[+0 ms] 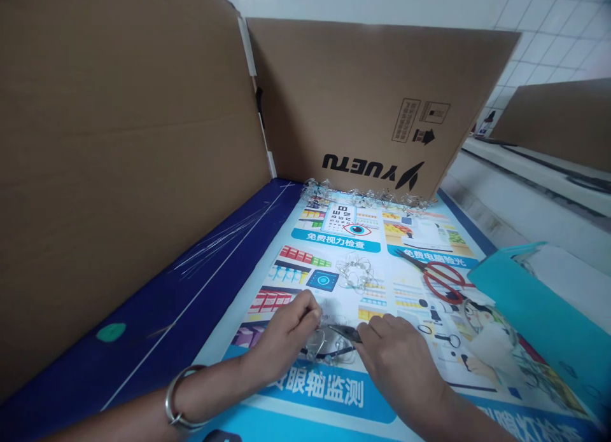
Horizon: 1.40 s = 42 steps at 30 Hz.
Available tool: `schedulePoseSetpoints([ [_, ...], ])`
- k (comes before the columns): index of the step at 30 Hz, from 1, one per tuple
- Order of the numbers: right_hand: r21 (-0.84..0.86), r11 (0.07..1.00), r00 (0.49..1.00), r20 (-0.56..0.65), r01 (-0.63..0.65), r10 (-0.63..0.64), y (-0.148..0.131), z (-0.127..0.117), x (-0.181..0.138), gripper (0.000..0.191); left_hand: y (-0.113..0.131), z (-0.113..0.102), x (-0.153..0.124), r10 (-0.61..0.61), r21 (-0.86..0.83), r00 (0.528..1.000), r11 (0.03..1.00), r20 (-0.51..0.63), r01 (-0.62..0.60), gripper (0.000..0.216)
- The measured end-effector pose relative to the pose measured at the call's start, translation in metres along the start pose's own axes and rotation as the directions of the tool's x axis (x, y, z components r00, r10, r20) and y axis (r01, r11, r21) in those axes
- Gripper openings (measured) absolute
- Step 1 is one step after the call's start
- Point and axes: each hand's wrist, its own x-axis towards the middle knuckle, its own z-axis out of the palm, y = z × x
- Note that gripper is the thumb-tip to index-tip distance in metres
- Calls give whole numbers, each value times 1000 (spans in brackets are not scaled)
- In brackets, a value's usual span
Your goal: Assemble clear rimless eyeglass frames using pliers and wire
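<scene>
My left hand (292, 322) is closed in a pinch at the upper left edge of a clear, beaded wire piece (316, 348). In my right hand (400, 354) is a pair of pliers (347, 332), dark at the jaws, which point left toward my left fingertips. The handles are hidden in my palm. Whether the jaws grip a wire is too small to tell. Just beyond my hands lies a ring of clear beads and looped wire (356, 273) on the printed sheet.
Red-handled scissors (443, 282) lie to the right, near a turquoise folder (544, 321). Several beaded wire pieces (365, 198) line the foot of the back cardboard panel (372, 98). Another cardboard panel (124, 149) stands at left. Thin clear strands (219, 238) and a green patch (111, 332) lie on the blue surface.
</scene>
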Motion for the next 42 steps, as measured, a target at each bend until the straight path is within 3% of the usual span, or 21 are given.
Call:
schedulePoseSetpoints([
  [14, -25, 999, 996, -83, -45, 42, -3, -1, 8, 4, 0, 1, 0, 14, 1, 1000, 1000, -12, -14, 18],
  [34, -82, 997, 998, -58, -9, 4, -4, 6, 10, 5, 2, 4, -1, 24, 34, 1000, 999, -21, -23, 20],
  [42, -29, 999, 998, -49, -38, 37, -4, 5, 10, 5, -1, 6, -3, 21, 28, 999, 999, -42, -20, 19],
])
